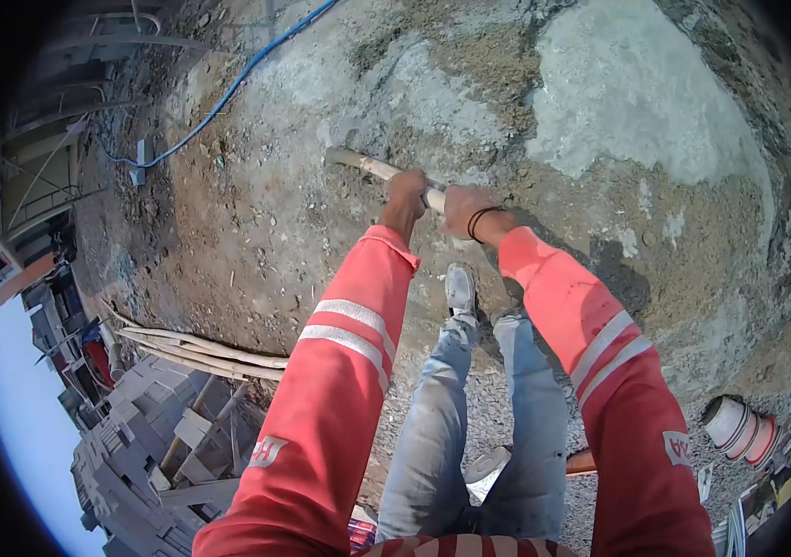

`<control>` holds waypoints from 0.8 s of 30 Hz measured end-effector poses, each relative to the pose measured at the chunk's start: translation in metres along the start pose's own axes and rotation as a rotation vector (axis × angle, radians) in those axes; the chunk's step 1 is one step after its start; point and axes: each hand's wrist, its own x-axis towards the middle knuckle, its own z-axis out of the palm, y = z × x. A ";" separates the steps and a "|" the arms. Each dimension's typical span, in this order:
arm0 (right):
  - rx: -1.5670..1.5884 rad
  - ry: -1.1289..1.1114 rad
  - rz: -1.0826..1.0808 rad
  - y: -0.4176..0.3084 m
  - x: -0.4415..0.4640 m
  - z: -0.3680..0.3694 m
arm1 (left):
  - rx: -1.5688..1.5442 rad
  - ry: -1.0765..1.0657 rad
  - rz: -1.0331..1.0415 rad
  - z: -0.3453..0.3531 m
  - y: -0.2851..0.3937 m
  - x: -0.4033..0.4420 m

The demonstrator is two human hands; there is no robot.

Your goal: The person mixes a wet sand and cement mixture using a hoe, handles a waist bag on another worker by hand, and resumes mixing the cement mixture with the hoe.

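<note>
A pale wooden handle (374, 166) of a long tool runs slantwise in front of me, above the dirt. Round its middle my left hand (406, 194) is closed, knuckles up. Close beside it, to the right, my right hand (472, 210) grips the same handle, with a dark band at the wrist. The handle's left end shows past my left hand. Its other end is hidden behind my right hand and arm, so I cannot make out the tool's head.
Wet grey cement mix (641, 102) spreads over the ground at upper right. A blue hose (242, 79) crosses the upper left. Wooden poles (200, 353) and stacked grey blocks (136, 446) lie at lower left. Stacked buckets (739, 429) rest at lower right.
</note>
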 end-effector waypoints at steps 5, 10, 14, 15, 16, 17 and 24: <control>-0.029 0.038 -0.143 0.076 -0.080 -0.058 | -0.380 0.015 -0.002 0.055 0.000 -0.050; -0.173 0.052 -0.133 0.156 -0.183 -0.099 | -0.797 -0.114 -0.124 0.082 0.000 -0.073; -0.354 0.235 -0.112 0.255 -0.224 -0.074 | -0.752 -0.319 -0.199 0.147 -0.016 -0.153; -0.356 0.240 -0.108 0.270 -0.235 -0.072 | -0.759 -0.376 -0.230 0.159 -0.023 -0.174; -0.376 0.250 -0.018 0.283 -0.247 -0.073 | -0.781 -0.391 -0.283 0.171 -0.033 -0.190; -0.399 0.265 0.077 0.297 -0.260 -0.075 | -0.803 -0.413 -0.338 0.183 -0.041 -0.204; -0.266 0.344 0.085 0.300 -0.277 -0.013 | -0.905 -0.411 -0.251 0.136 -0.073 -0.248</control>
